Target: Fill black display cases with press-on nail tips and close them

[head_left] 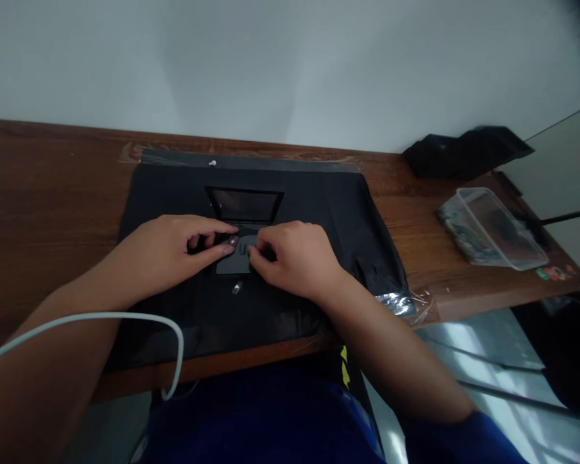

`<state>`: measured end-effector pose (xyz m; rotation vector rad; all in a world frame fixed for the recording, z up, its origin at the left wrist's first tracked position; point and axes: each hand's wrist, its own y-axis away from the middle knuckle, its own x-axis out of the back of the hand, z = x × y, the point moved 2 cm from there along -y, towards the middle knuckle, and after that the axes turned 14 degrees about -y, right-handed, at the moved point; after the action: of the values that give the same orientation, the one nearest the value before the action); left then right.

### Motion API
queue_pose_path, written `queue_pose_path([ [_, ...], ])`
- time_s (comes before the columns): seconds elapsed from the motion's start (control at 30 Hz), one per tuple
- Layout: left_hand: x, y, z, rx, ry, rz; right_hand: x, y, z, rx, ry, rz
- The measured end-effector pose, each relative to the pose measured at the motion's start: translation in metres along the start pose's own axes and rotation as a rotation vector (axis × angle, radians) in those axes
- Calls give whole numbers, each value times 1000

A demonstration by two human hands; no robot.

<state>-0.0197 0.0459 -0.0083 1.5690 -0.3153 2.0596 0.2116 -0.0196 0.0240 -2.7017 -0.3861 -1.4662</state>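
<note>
A small black flat box (pixel 232 264) lies on the black mat, its windowed lid (pixel 244 205) raised at the back. Inside is a grey insert with a small dark shape at its middle. My left hand (pixel 174 248) comes in from the left, thumb and forefinger closed on the left part of the box, near the insert. My right hand (pixel 297 254) has curled fingers at the right side, the thumb bent in by the insert's middle. Its fingers hide that side, so any small piece there cannot be made out. A small shiny piece (pixel 237 287) lies just in front of the box.
The black mat (pixel 174 328) is taped to a brown wooden table (pixel 53 193). A clear plastic tub (pixel 497 225) with small packets stands at the right, a black bag-like object (pixel 464 153) behind it. A white cable (pixel 125 316) crosses over my left forearm.
</note>
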Motion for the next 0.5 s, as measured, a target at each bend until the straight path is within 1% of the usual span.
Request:
queue_pose_path([
  [0.13,3,1,2,25,-10,-46,11,4,2,14,-64,-49],
  [0.23,5,2,2,34,1,-55,17,6,4,28,-131,-94],
  [0.33,5,1,0,47,26,-46,15,5,5,31,-166,-114],
  [0.5,3,0,-1,43,47,-38,10,3,6,50,-187,-84],
])
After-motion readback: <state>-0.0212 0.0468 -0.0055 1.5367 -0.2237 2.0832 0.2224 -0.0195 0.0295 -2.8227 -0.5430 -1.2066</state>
